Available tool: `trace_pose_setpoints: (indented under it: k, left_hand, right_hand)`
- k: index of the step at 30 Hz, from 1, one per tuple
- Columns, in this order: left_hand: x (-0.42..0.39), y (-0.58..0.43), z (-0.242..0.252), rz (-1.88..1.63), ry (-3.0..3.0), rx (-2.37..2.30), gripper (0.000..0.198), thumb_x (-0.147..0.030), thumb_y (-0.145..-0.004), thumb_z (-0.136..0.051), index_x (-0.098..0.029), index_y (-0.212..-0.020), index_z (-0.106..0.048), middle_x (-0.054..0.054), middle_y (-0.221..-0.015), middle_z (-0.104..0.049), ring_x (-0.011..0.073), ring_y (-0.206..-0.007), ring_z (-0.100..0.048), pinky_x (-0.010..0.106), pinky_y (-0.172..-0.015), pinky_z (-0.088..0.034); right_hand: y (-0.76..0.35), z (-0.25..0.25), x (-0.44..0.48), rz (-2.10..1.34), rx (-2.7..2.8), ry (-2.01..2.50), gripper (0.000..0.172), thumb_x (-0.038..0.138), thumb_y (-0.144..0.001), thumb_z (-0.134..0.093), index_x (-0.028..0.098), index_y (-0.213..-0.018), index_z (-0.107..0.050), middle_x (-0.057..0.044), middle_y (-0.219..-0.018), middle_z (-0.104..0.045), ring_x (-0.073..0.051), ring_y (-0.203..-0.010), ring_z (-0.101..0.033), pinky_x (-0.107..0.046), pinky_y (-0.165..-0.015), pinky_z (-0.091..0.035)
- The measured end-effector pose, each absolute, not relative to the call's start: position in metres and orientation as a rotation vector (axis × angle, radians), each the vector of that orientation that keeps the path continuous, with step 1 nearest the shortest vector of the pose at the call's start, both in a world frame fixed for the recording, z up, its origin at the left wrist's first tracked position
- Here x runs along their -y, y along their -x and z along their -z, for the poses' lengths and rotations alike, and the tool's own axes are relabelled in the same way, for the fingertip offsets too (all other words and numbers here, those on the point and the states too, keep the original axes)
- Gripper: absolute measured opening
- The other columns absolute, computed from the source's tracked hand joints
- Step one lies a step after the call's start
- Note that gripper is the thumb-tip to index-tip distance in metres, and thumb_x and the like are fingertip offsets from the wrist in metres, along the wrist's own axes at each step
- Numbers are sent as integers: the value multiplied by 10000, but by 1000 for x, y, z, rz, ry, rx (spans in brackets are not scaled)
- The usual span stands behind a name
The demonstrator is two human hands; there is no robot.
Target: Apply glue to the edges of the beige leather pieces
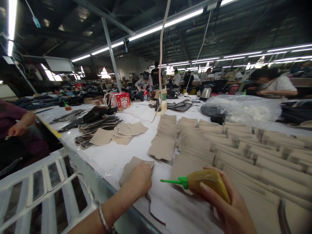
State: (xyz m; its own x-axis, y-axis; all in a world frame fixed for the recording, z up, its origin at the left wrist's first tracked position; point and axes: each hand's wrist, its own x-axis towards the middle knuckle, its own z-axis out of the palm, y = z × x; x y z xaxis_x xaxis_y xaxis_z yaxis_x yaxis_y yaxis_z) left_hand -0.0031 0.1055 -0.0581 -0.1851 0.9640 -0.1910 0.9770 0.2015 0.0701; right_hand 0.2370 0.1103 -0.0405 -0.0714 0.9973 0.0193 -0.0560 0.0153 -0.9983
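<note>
While the left hand (140, 178) lies flat on a tan cut piece (129, 167) at the near edge of the bench (114, 156), its grip is spread, with the fingers pressing the piece down rather than pinching it. The right hand (230, 209) has its grip closed round a yellowish bottle (209, 183), held on its side just above the bench. The bottle's green nozzle (172, 181) points left toward the left hand, near it but not touching.

No bead or smear shows on the piece under the left hand, so work on this 1 piece looks barely started. I cannot tell whether anything is coming out of the nozzle. Toward the right edge, rows of like pieces (243, 146) lie overlapped in great number; whether any of them has been treated cannot be told from this view. 1 loose piece (162, 148) sits at the left end of those rows, in mid-bench.

Farther toward the left edge, a small fan of tan pieces (117, 133) rests against a heap of dark strips (97, 125). A clear plastic bag (243, 109) lies toward the far edge. Beyond the left edge, another person's hand (17, 128) is well apart from all this.
</note>
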Motion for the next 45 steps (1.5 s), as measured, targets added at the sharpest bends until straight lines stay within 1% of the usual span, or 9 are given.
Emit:
trace_pose_setpoints:
  k: [4,7,12,16,23,26,30,35,45]
  left_hand:
    - [-97,25,60,-25,-1973,-2127,422,-124,-789,-378,-213,-1131,-609,77,-1004,-670,229,-967,-627,337,-864,-470]
    - [-91,35,66,-172,-2011,-2050,527,-119,-768,-369,-260,-1241,-553,51,-1021,-666,216,-963,-627,324,-847,-468]
    - [-87,36,74,-242,-1985,-2042,522,-120,-754,-365,-267,-1207,-579,49,-994,-657,217,-930,-630,315,-815,-467]
    - [-86,34,76,-280,-1933,-2067,559,-123,-775,-356,-293,-1278,-531,51,-987,-643,224,-925,-631,329,-818,-468]
    - [-86,30,79,-245,-1898,-2087,487,-169,-825,-356,-275,-1268,-529,66,-1005,-606,237,-900,-628,356,-792,-477]
    - [-87,29,79,-218,-1913,-2095,457,-171,-827,-352,-271,-1227,-549,66,-977,-598,242,-865,-629,363,-765,-482]
    - [-88,29,81,-205,-1934,-2084,465,-171,-831,-354,-260,-1253,-528,68,-973,-594,241,-866,-628,361,-769,-483]
    - [-88,29,84,-193,-1940,-2081,448,-174,-847,-352,-274,-1251,-518,62,-974,-585,234,-861,-626,353,-768,-480]
    - [-86,29,81,-185,-1955,-2090,422,-183,-859,-347,-277,-1229,-525,60,-951,-579,229,-809,-620,346,-743,-470]
  right_hand:
    - [-225,37,-120,-1277,1299,1100,616,564,-688,-737,256,-1160,-489,-35,-947,-644,-272,-863,-620,-351,-750,-499]
    - [-212,40,-131,-1222,1407,1099,592,580,-701,-723,262,-1142,-490,-24,-954,-638,-272,-869,-618,-376,-772,-483]
    - [-186,47,-144,-1009,1641,1165,597,613,-702,-709,266,-1141,-502,-19,-966,-625,-264,-867,-600,-384,-768,-467]
    - [-173,53,-150,-861,1779,1152,615,628,-714,-691,245,-1156,-502,-46,-979,-623,-277,-853,-596,-412,-779,-456]
    - [-168,60,-155,-630,1935,1067,513,552,-790,-661,239,-1163,-500,-66,-1030,-626,-276,-871,-604,-405,-799,-450]
    - [-169,61,-156,-684,1960,1077,511,557,-790,-666,243,-1156,-497,-53,-1013,-627,-263,-850,-602,-393,-787,-450]
    - [-170,63,-160,-717,1897,1110,531,583,-774,-677,246,-1144,-499,-38,-968,-623,-251,-813,-594,-373,-738,-457]
    - [-173,65,-159,-684,1939,1065,493,560,-802,-656,246,-1151,-503,-61,-1024,-617,-270,-854,-593,-411,-783,-446]
    - [-172,63,-159,-719,1937,1073,499,576,-795,-653,244,-1134,-501,-55,-975,-627,-263,-808,-590,-394,-740,-447]
